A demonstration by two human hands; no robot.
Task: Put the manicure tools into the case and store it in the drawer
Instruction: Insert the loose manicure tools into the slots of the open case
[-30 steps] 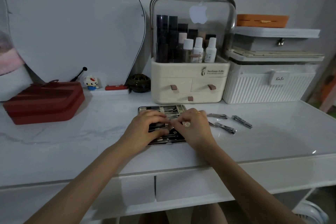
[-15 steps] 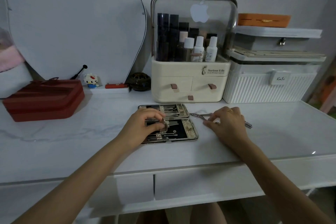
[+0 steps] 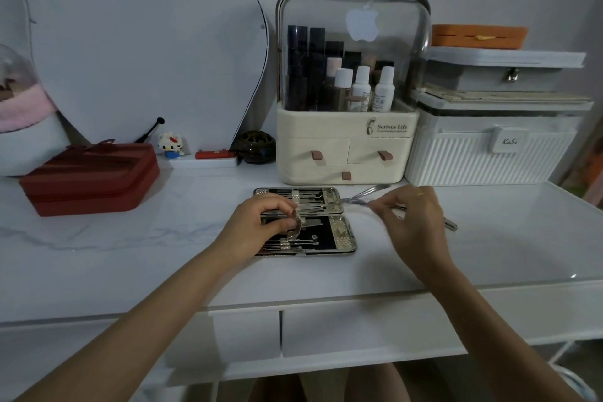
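- Now the right hand (image 3: 412,217) has lifted off the tabletop (image 3: 130,258) and pinches a pair of cuticle nippers (image 3: 365,196) just to the right of the case, handles splayed toward the back; half a second ago it lay flat over the loose tools.
- Unchanged, the left hand (image 3: 261,225) rests on the open manicure case (image 3: 306,222), its curled fingers gripping an elastic strap (image 3: 295,227) pulled up from the lining.
- One cream cosmetics organiser (image 3: 346,153) stands behind the case: under its clear lid are several dark tubes and three white-capped bottles, and it has three small drawers below.
- One white ribbed box (image 3: 489,153) sits at its right, with a grey latched box (image 3: 502,70) stacked above and an orange pouch (image 3: 478,36) on top.
- One red zip case (image 3: 88,179) lies at the left.
- Two closed drawer fronts (image 3: 359,330) show under the tabletop edge.
- The manicure case lies flat in two halves at the tabletop's middle, rows of metal tools strapped into both.
- One more loose tool (image 3: 450,223) pokes out beyond the right hand; whether others lie under it I cannot tell.
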